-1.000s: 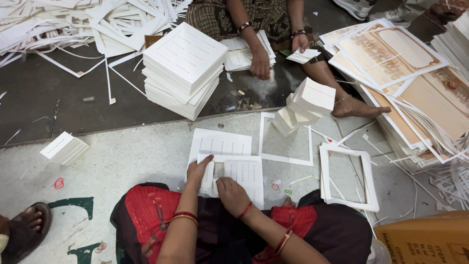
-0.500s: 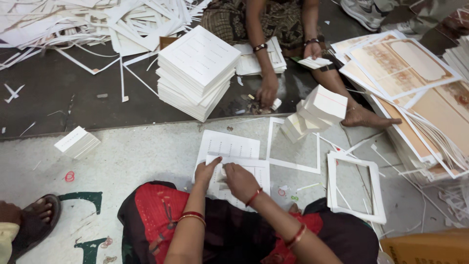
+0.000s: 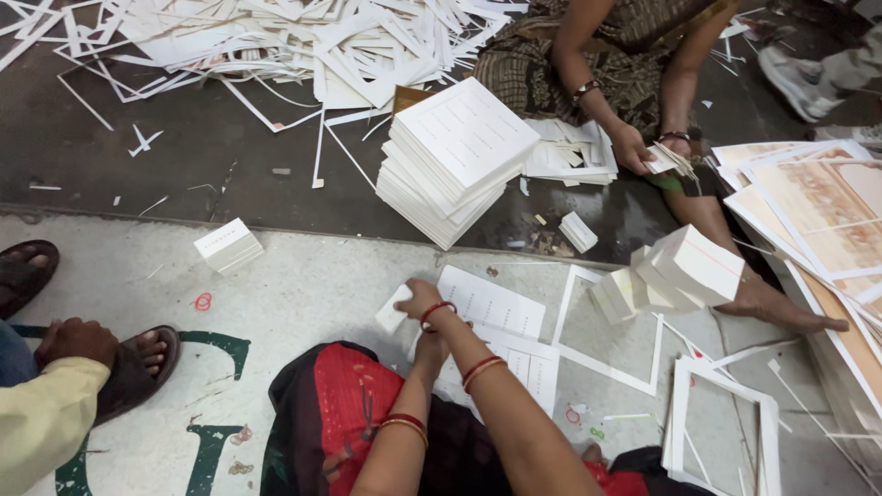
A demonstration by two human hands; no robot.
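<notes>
- The big stack of white cards (image 3: 457, 158) sits on the dark floor, past your arms. It looks heavy, so lift it from under its sides.
- The flat white sheet (image 3: 491, 303) lies on the pale floor, just in front of your knees. It looks thin, light and bendy.
- Your right hand (image 3: 418, 298) reaches across and pinches a small white card (image 3: 392, 312). It looks light, so hold its edges.
- Your left hand (image 3: 432, 347) is hidden under that arm; I cannot tell its shape.
- There are no boxes or bins here.

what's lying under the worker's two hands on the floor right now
A flat white perforated sheet lies under both arms. The right hand grips a small white card stack; the left hand is hidden beneath that arm.
</notes>
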